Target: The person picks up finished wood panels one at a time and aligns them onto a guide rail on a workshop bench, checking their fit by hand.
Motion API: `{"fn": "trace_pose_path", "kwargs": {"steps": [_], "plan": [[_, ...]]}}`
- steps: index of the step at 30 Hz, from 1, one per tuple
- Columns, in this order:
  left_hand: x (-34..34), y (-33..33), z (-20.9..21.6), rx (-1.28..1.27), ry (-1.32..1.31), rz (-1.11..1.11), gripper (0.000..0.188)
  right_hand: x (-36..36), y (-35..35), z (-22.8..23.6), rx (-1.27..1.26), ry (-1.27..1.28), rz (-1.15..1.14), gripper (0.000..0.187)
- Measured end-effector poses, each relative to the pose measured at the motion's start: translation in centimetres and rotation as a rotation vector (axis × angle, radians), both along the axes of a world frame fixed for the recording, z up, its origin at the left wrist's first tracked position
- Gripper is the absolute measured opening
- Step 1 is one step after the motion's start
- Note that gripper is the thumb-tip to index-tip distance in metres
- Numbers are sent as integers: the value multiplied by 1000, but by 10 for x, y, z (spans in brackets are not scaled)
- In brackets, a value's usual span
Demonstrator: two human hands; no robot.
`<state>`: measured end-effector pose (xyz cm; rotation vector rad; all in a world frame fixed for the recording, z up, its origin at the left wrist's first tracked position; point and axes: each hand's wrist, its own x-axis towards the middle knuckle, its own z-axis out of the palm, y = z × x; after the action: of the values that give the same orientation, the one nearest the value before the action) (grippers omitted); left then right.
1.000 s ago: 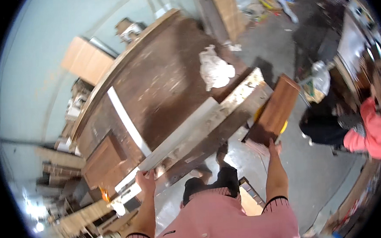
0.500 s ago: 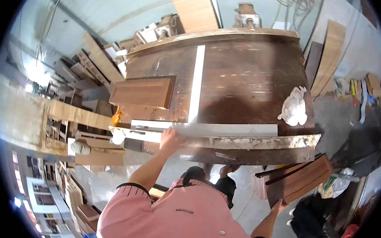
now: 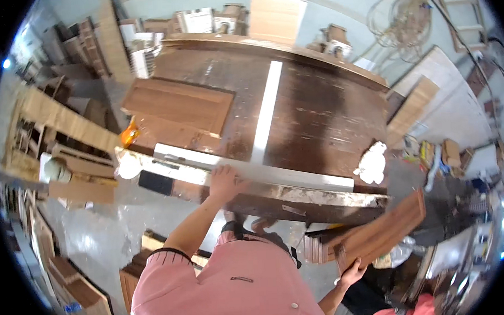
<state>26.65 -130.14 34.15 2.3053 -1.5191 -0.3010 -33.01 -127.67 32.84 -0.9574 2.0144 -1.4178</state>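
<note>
My left hand (image 3: 226, 184) rests at the near edge of the brown workbench (image 3: 312, 114), its fingers stretched over a long white strip (image 3: 316, 178). Low on the right, my right hand (image 3: 354, 272) grips the lower end of a reddish-brown wooden panel (image 3: 384, 230). This panel is tilted, off the bench's right front corner. A similar framed wooden panel (image 3: 175, 104) lies flat on the bench's left half. Another white strip (image 3: 268, 111) runs across the bench from front to back.
A crumpled white cloth (image 3: 372, 164) lies at the bench's right end. An orange object (image 3: 129, 134) sits by the left front corner. Boards and a coiled cable (image 3: 407, 21) are along the far wall. Another person's pink sleeve (image 3: 405, 312) shows at lower right.
The panel in my right hand has come up and now shows more of its face. My left hand stays at the bench edge. The whole view has turned and shifted.
</note>
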Motion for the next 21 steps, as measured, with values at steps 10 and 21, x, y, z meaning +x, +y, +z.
{"fn": "trace_pose_path", "kwargs": {"steps": [10, 21], "plan": [[11, -4, 0, -136, 116, -70, 35, 200, -129, 110, -24, -86, 501, 68], [28, -38, 20, -92, 543, 222, 25, 350, -290, 24, 195, 110, 837, 75]]}}
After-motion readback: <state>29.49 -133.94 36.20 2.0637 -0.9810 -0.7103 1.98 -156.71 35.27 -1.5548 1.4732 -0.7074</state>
